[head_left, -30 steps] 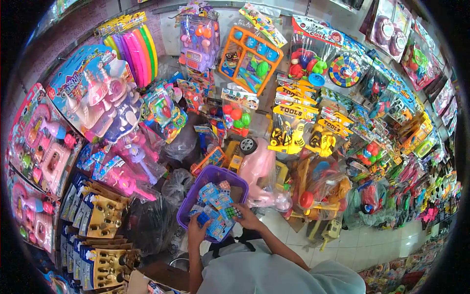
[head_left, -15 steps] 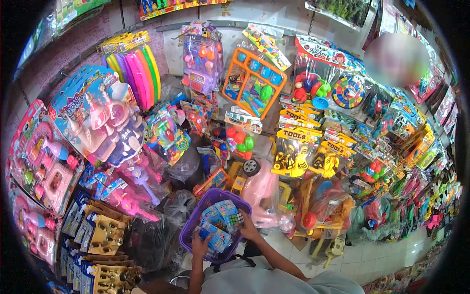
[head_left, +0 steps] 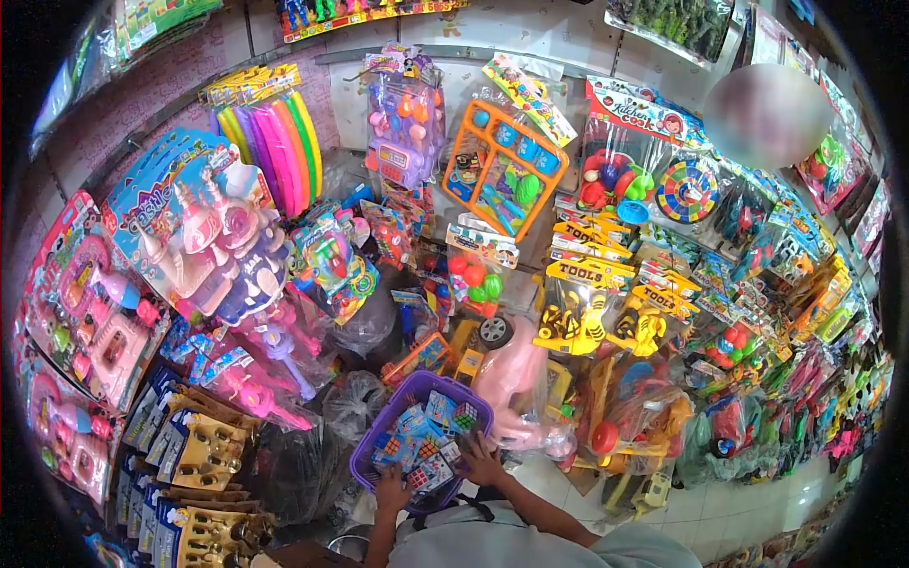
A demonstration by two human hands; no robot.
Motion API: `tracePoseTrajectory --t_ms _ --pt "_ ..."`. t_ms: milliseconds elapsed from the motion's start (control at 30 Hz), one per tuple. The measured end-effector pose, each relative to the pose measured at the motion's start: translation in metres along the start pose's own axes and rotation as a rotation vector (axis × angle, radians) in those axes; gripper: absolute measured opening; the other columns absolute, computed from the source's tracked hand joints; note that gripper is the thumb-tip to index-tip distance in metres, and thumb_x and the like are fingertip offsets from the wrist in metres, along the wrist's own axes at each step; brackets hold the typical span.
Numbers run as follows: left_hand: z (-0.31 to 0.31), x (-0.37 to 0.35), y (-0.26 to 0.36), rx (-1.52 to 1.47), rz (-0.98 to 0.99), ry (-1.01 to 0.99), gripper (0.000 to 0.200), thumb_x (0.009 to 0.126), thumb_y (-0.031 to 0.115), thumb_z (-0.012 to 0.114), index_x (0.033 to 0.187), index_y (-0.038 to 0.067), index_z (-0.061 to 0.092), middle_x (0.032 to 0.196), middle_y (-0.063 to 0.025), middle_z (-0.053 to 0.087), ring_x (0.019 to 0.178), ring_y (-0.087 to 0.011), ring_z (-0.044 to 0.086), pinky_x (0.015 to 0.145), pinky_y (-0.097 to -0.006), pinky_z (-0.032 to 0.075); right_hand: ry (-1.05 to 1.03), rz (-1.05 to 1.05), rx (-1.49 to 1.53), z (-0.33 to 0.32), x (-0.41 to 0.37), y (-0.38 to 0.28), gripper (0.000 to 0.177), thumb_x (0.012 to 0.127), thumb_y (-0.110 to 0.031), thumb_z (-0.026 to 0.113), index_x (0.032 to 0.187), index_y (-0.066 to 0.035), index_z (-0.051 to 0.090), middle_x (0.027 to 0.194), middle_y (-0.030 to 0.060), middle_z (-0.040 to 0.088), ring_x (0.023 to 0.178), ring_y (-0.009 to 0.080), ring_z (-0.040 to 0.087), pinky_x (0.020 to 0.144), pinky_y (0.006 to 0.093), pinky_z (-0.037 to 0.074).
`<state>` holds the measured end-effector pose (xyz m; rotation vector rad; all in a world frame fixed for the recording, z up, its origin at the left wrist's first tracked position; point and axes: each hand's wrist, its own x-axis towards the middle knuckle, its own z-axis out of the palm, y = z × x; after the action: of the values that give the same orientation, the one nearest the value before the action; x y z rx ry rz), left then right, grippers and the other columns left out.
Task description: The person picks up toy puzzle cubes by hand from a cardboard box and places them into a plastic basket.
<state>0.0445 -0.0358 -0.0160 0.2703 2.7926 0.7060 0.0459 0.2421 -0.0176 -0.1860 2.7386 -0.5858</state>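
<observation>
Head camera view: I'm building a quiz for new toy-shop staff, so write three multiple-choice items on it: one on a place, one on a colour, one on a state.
1. Where is the basket?
A. High on the wall
B. Low in front of the person, just left of the pink ride-on car
C. On the tiles at far right

2. What colour is the basket?
A. Purple
B. Green
C. White

3. How are the person's hands?
A. Both hang at the sides
B. Both grip a yellow truck
C. The left hand and the right hand both reach to the cube packs in the basket

Answers:
1 B, it stands beside the car, under the hanging toys.
2 A, its rim and wall are purple.
3 C, both hands lie at the basket's near side, on the packs.
</observation>
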Motion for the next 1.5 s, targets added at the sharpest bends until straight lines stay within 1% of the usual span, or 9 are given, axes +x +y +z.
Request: tracePoseTrajectory --t_ms 700,933,1033,1100,1167,1233,1333,1400,1500 --pt "0.022 -0.003 -0.004 0.256 0.114 0.131 0.057 0.084 0.029 0.062 0.132 0.002 0.045 0.133 -0.0203 0.042 0.1 -0.0344 0.059 0.08 -0.0464 0.05 0.093 0.053 -0.034 0.011 -0.005 0.001 0.072 0.082 -0.058 0.054 0.143 -0.023 0.038 0.158 0.0043 0.006 0.145 0.0295 -0.007 0.099 0.0782 0.007" --pt "0.022 0.006 0.0 0.106 -0.172 -0.057 0.063 0.081 0.03 0.066 0.131 0.001 0.04 0.131 -0.0199 0.041 0.105 -0.0384 0.055 0.079 -0.0507 0.048 0.335 0.085 -0.041 0.01 -0.027 -0.015 0.082 0.084 -0.057 0.052 0.15 -0.018 0.021 0.156 0.0169 0.008 0.143 0.0358 0.011 0.107 0.0677 0.01" --pt "0.016 0.008 -0.005 -0.012 -0.149 -0.07 0.062 0.082 0.03 0.066 0.13 0.001 0.04 0.132 -0.0201 0.04 0.107 -0.039 0.054 0.082 -0.0497 0.048 0.43 0.181 0.362 0.025 -0.056 -0.018 0.084 0.089 -0.061 0.044 0.15 -0.012 0.012 0.156 0.0166 0.008 0.142 0.0386 0.013 0.107 0.0652 0.017" --pt "0.011 0.009 0.001 -0.013 -0.166 -0.091 0.061 0.083 0.03 0.065 0.131 0.001 0.04 0.133 -0.0205 0.039 0.109 -0.0393 0.053 0.083 -0.0494 0.047 0.269 0.303 0.399 0.079 -0.081 0.003 0.083 0.089 -0.061 0.043 0.15 -0.012 0.017 0.155 0.0158 0.013 0.141 0.0383 0.017 0.107 0.0653 0.019" --pt "0.011 0.006 0.004 -0.012 -0.18 -0.112 0.06 0.084 0.03 0.064 0.132 0.002 0.04 0.134 -0.0209 0.037 0.11 -0.0395 0.052 0.085 -0.049 0.047 -0.314 0.497 0.299 0.084 -0.114 0.017 0.074 0.09 -0.059 0.043 0.143 -0.009 0.036 0.147 0.0176 0.035 0.136 0.0361 0.032 0.108 0.058 0.025" --pt "0.011 0.006 0.008 -0.037 -0.19 -0.098 0.058 0.087 0.028 0.061 0.133 0.001 0.039 0.135 -0.0222 0.035 0.112 -0.0397 0.051 0.088 -0.0493 0.046 -0.714 0.387 0.234 0.136 -0.143 0.058 0.065 0.089 -0.057 0.045 0.13 -0.007 0.053 0.131 0.0199 0.053 0.126 0.0344 0.046 0.107 0.0472 0.032" --pt "0.013 0.002 0.026 -0.09 -0.241 -0.065 0.057 0.087 0.025 0.061 0.133 0.0 0.038 0.138 -0.0241 0.033 0.118 -0.0414 0.046 0.094 -0.0509 0.042 -0.265 0.069 0.499 0.17 -0.153 0.092 0.062 0.088 -0.056 0.047 0.122 -0.005 0.059 0.123 0.0204 0.059 0.118 0.0332 0.054 0.103 0.0394 0.038" --pt "0.022 -0.008 0.045 0.029 -0.182 0.069 0.058 0.086 0.022 0.062 0.133 -0.001 0.037 0.139 -0.0249 0.032 0.121 -0.0422 0.043 0.098 -0.051 0.039 -0.133 0.528 0.723 0.148 -0.157 0.093 0.06 0.089 -0.055 0.047 0.123 -0.007 0.059 0.124 0.0196 0.058 0.117 0.0347 0.054 0.1 0.0394 0.041" --pt "0.038 -0.025 0.077 0.046 0.031 0.273 0.059 0.082 0.016 0.063 0.131 -0.002 0.038 0.139 -0.0269 0.033 0.124 -0.0434 0.039 0.103 -0.0508 0.034 0.033 0.548 0.642 0.131 -0.162 0.11 0.054 0.089 -0.052 0.051 0.117 -0.008 0.062 0.109 0.0192 0.065 0.105 0.0355 0.061 0.092 0.0404 0.046"
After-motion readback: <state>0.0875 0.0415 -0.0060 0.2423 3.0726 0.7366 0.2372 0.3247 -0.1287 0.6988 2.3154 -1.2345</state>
